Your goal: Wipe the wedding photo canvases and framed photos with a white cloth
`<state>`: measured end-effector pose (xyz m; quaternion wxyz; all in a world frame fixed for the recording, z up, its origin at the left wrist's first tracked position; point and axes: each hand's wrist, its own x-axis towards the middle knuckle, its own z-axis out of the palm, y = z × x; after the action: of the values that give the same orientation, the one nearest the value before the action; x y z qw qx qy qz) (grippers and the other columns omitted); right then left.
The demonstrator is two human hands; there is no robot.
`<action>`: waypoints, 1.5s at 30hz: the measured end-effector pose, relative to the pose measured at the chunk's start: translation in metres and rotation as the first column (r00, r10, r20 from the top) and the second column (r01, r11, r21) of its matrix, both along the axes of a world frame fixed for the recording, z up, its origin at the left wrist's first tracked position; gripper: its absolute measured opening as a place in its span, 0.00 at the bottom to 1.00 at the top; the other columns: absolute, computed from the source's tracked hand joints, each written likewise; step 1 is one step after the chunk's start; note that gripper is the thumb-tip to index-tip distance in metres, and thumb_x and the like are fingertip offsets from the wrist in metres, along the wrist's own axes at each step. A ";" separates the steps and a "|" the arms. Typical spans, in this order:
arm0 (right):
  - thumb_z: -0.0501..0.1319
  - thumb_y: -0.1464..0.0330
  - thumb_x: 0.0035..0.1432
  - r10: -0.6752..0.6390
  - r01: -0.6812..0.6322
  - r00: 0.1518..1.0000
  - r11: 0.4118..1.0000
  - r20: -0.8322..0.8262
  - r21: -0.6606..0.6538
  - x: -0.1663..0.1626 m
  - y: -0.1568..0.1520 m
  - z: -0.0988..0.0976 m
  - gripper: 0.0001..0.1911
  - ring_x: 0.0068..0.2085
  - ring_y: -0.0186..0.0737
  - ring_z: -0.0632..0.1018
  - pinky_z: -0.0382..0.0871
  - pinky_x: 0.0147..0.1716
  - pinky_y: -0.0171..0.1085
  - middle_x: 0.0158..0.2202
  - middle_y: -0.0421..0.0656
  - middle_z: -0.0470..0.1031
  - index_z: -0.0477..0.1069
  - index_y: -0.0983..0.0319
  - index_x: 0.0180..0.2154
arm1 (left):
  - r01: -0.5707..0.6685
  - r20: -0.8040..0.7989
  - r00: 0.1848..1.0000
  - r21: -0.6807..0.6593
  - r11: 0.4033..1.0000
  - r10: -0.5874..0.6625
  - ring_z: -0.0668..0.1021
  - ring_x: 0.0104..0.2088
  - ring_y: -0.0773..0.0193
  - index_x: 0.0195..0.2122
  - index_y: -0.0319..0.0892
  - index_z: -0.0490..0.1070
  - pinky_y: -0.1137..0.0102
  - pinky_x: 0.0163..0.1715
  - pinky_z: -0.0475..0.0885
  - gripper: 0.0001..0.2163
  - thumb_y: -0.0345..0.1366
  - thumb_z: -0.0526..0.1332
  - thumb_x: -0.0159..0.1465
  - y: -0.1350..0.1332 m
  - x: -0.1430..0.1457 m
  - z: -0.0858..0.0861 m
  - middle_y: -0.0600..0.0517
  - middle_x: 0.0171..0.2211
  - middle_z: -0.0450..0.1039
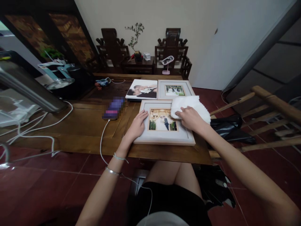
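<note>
A white-framed photo (164, 138) lies flat on the wooden table (82, 125) in front of me. My left hand (137, 125) rests flat on the frame's left side, fingers spread over its border. My right hand (191, 118) presses a white cloth (192, 105) onto the frame's upper right corner. Behind it lie a second framed photo (175, 89) and an unframed photo print (142, 89).
A phone (114, 108) on a white cable (102, 141) lies left of the frame. More cables trail at the left. Wooden chair rails (258, 103) and a black bag (228, 127) stand at the right. Dark chairs and a small plant line the far wall.
</note>
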<state>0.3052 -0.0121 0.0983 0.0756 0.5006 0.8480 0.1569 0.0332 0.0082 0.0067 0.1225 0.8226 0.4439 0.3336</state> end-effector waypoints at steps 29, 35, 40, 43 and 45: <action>0.52 0.76 0.54 0.314 -0.349 0.910 0.932 -0.271 -0.093 -0.104 -0.078 -0.015 0.12 0.42 0.46 0.73 0.61 0.43 0.42 0.38 0.52 0.74 0.71 0.64 0.39 | -0.061 0.045 0.997 -0.033 0.998 0.062 0.64 0.62 0.57 0.54 0.37 0.69 0.53 0.61 0.59 0.22 0.21 0.48 0.60 -0.003 0.006 0.001 0.45 0.57 0.68; 0.54 0.78 0.53 0.257 -0.290 0.930 0.953 -0.264 -0.091 -0.068 -0.093 -0.014 0.14 0.49 0.48 0.71 0.62 0.48 0.45 0.45 0.53 0.73 0.71 0.63 0.41 | -0.031 0.025 0.999 -0.007 0.999 0.031 0.63 0.62 0.56 0.55 0.36 0.68 0.52 0.62 0.58 0.23 0.21 0.47 0.59 -0.005 0.005 0.002 0.43 0.57 0.67; 0.55 0.79 0.50 0.105 -0.121 0.984 0.987 -0.146 -0.103 -0.022 -0.113 -0.003 0.19 0.51 0.51 0.72 0.59 0.53 0.50 0.47 0.56 0.74 0.73 0.64 0.44 | -0.012 0.036 0.999 -0.011 1.000 0.013 0.63 0.62 0.55 0.56 0.39 0.67 0.51 0.62 0.58 0.24 0.21 0.48 0.59 -0.004 0.004 0.001 0.45 0.58 0.67; 0.55 0.80 0.46 0.042 -0.056 0.991 0.992 -0.127 -0.114 0.001 -0.112 0.006 0.21 0.52 0.50 0.72 0.59 0.54 0.50 0.47 0.55 0.75 0.74 0.63 0.43 | -0.011 0.027 1.000 -0.013 1.000 0.011 0.62 0.62 0.55 0.55 0.36 0.67 0.51 0.62 0.58 0.24 0.21 0.48 0.59 -0.003 0.004 0.000 0.43 0.58 0.66; 0.55 0.81 0.45 0.040 -0.056 0.991 0.991 -0.126 -0.122 0.012 -0.103 0.010 0.23 0.53 0.49 0.72 0.59 0.54 0.48 0.51 0.56 0.73 0.74 0.63 0.43 | -0.010 0.022 1.000 -0.013 1.000 0.010 0.62 0.62 0.55 0.55 0.36 0.68 0.51 0.62 0.58 0.24 0.21 0.48 0.59 -0.003 0.005 0.000 0.42 0.58 0.66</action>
<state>0.3175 -0.1148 0.1083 0.0507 0.4831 0.8710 0.0740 0.0377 0.0051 0.0063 0.1312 0.8156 0.4489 0.3406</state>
